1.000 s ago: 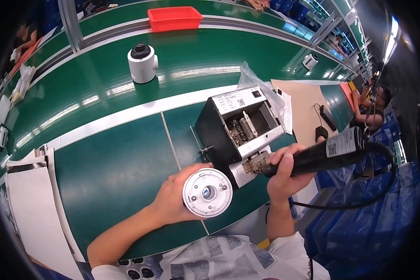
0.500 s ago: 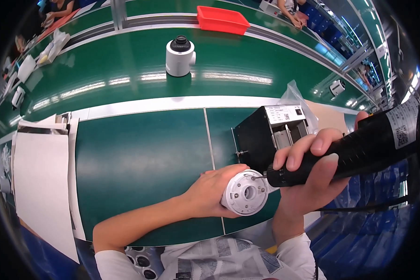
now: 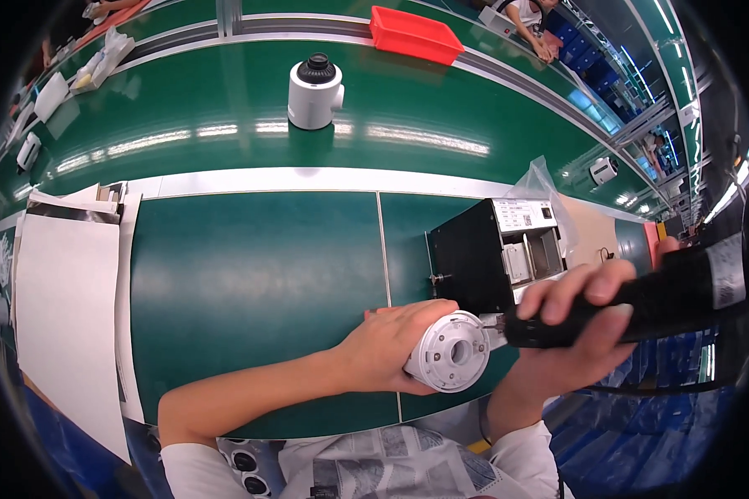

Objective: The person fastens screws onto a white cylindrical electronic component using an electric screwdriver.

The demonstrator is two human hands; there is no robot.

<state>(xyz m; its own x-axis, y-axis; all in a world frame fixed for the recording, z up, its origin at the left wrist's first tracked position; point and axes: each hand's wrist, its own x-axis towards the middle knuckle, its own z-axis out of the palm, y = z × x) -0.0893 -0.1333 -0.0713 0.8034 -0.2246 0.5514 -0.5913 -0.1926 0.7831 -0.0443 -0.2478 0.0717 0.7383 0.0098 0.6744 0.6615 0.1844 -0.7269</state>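
Observation:
My left hand [image 3: 384, 345] is wrapped round a white cylindrical housing [image 3: 446, 371], held just over the front of the green work mat. The housing's round face is tilted up toward me, with a hole in the middle and several small screws round it. In my right hand [image 3: 549, 366] is a black electric screwdriver [image 3: 670, 293], fingers round its barrel. Its thin bit points left at the right rim of the housing's face; whether it touches a screw I cannot tell. The screwdriver is slightly blurred.
Behind my hands stands a black box-shaped screw feeder [image 3: 468, 259]. White sheets [image 3: 66, 291] are stacked at the left. On the green conveyor [image 3: 200, 100] beyond sits a white camera-like unit [image 3: 312, 104] with a black top; a red bin [image 3: 416, 37] lies on the far rail. Other people sit farther off.
The screwdriver has shifted right, and its bit has moved from the upper face of the housing to its right edge. My left hand still holds the housing; the whole view has shifted slightly.

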